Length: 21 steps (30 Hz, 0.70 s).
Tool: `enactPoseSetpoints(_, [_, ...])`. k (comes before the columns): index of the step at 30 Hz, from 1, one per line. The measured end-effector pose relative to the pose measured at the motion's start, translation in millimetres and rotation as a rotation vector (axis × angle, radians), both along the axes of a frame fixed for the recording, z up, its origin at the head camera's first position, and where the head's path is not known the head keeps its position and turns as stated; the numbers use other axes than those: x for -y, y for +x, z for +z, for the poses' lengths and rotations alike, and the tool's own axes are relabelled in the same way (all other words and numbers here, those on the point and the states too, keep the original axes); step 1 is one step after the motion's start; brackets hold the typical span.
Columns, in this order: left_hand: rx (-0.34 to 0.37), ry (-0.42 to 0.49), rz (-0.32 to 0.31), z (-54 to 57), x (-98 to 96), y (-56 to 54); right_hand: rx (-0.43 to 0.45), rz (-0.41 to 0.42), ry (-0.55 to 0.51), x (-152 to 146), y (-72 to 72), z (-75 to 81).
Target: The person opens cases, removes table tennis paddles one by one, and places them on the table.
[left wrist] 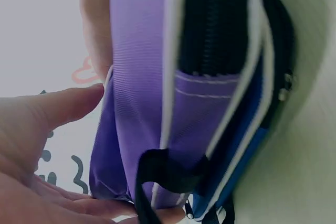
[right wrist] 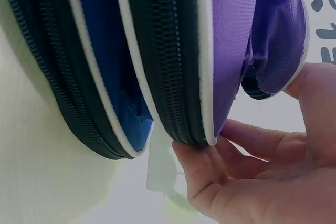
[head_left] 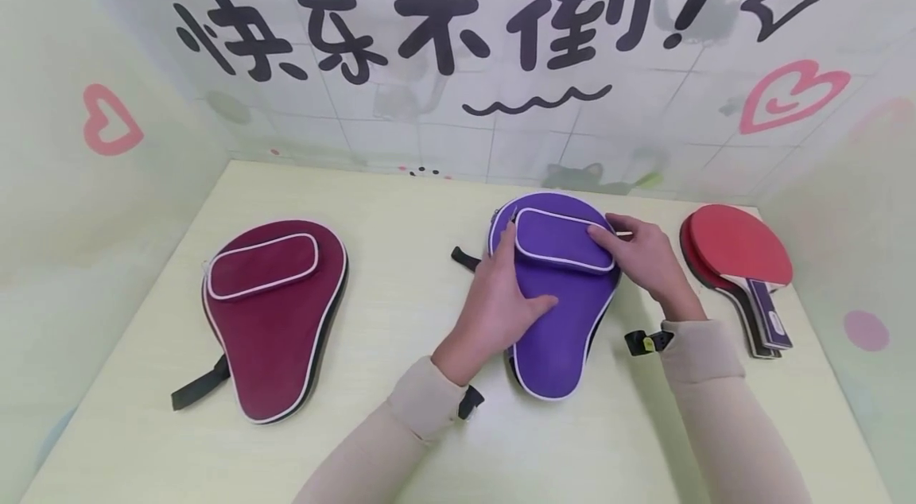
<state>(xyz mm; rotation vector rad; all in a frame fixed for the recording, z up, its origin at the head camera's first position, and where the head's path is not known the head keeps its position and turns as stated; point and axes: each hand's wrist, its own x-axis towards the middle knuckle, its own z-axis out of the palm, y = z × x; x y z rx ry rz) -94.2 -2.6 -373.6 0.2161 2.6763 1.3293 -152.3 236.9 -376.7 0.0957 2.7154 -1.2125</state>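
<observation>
A purple table tennis bat case [head_left: 553, 329] with white piping and a front pocket [head_left: 561, 238] lies at the centre right, handle end toward me. Beneath it, a blue case [right wrist: 97, 51] shows in both wrist views. My left hand [head_left: 494, 305] is at its left side, fingers reaching along the upper edge near a black strap [left wrist: 168, 174], thumb spread away over the front. My right hand [head_left: 647, 250] grips the upper right edge, thumb on the pocket's corner and fingertips at the zipped side [right wrist: 170, 61].
A maroon bat case [head_left: 275, 337] with a black strap lies at the left of the pale table [head_left: 401, 313]. Two stacked red table tennis bats [head_left: 744, 246] lie at the right. Printed walls [head_left: 429, 106] enclose the table at the back and sides.
</observation>
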Motion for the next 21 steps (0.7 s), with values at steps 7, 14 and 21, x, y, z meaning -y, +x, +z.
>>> enactPoseSetpoints(7, [-0.033, -0.072, -0.039, -4.4, 1.0, 0.4, 0.007, 0.031, 0.012, -0.1, -1.9, 0.1])
enactPoseSetpoints(14, [-0.04, -0.09, -0.052, -6.7, 0.4, 2.7, 0.05, 0.097, 0.027, -1.8, -2.7, 3.4])
enactPoseSetpoints(21, [-0.312, -0.295, -0.113, -8.8, -4.6, 2.5, 0.094, 0.252, 0.244, 3.4, -9.9, 24.4])
